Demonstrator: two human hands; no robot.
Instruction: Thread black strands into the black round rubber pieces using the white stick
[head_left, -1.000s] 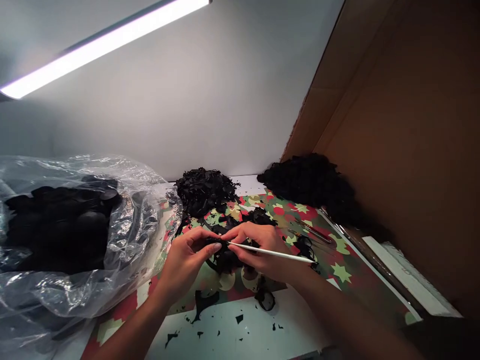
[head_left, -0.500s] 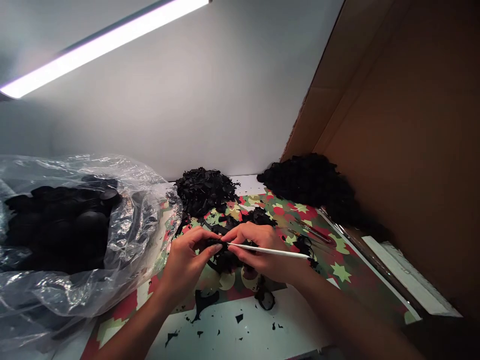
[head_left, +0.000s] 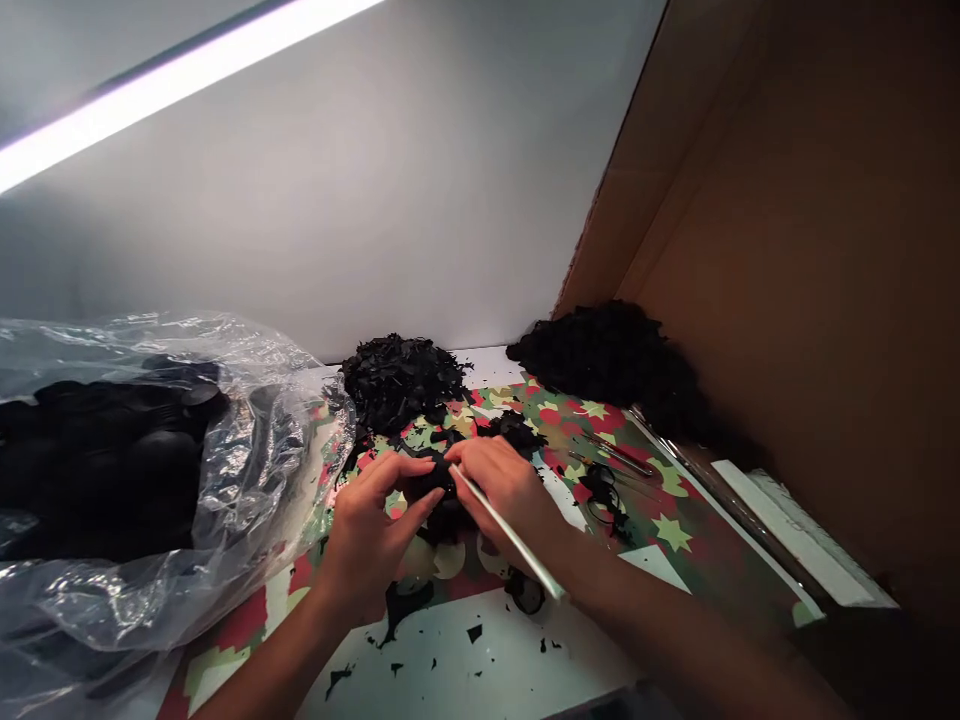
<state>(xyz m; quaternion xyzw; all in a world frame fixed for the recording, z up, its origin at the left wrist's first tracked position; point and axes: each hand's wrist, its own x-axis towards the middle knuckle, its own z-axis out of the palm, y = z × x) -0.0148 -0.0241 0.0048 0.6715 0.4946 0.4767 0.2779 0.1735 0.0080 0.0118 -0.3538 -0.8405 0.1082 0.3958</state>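
Note:
My left hand (head_left: 367, 530) pinches a small dark, rounded piece (head_left: 434, 482) between thumb and fingers. What kind of piece it is, I cannot make out. In my right hand (head_left: 510, 490) is a slim white stick (head_left: 526, 560), held like a pen, with its far end slanting down toward me. The stick's upper end meets my right fingertips beside the dark piece; whether it touches the piece is hidden. Below both hands lie black scraps (head_left: 409, 605) and a thin black ring-shaped offcut (head_left: 526, 592).
A clear plastic bag (head_left: 259, 480) with black discs (head_left: 105, 460) lies at left. Behind are a heap of black shreds (head_left: 401, 380) and a larger dark pile (head_left: 615, 360) against a cardboard panel (head_left: 810, 250). Thin metal tools (head_left: 622, 455) rest on the patterned sheet (head_left: 675, 535) at right.
The white stick has swung from nearly level to a steep slant, its lower end moving down and left. My right hand has turned with it. The view has shifted slightly.

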